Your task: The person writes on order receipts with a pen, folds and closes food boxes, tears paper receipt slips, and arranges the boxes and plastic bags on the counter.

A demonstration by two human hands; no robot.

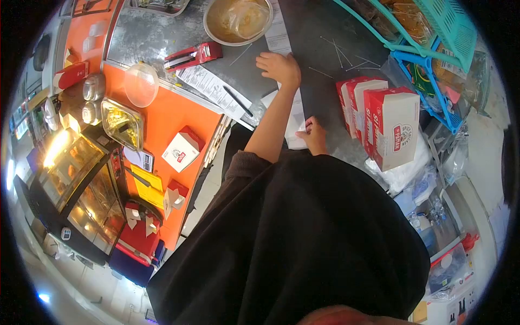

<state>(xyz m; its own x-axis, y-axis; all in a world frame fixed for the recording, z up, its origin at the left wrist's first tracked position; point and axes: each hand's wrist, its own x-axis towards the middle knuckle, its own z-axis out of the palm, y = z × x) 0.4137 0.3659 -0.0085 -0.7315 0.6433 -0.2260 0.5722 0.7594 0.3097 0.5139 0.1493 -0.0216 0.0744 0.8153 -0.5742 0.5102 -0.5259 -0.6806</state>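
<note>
A long printed paper strip [278, 33] runs down the dark worktop from the top edge toward my body. My left hand [280, 69] lies across it, fingers stretched out to the left. At the strip's near end, my right hand [314, 136] pinches the paper's edge between thumb and fingers; part of this hand is hidden by my dark clothing. Left of the strip lie more printed sheets [208, 89] with a black pen [238, 101] on them. A red stapler [193, 56] sits just above those sheets.
A metal bowl [238, 40] holding a plastic bag stands at the back. Red and white boxes [391, 127] and thin sticks [341, 57] are on the right, by stacked plastic baskets [444, 32]. An orange counter [179, 114] and a lit glass display case [86, 184] are at the left.
</note>
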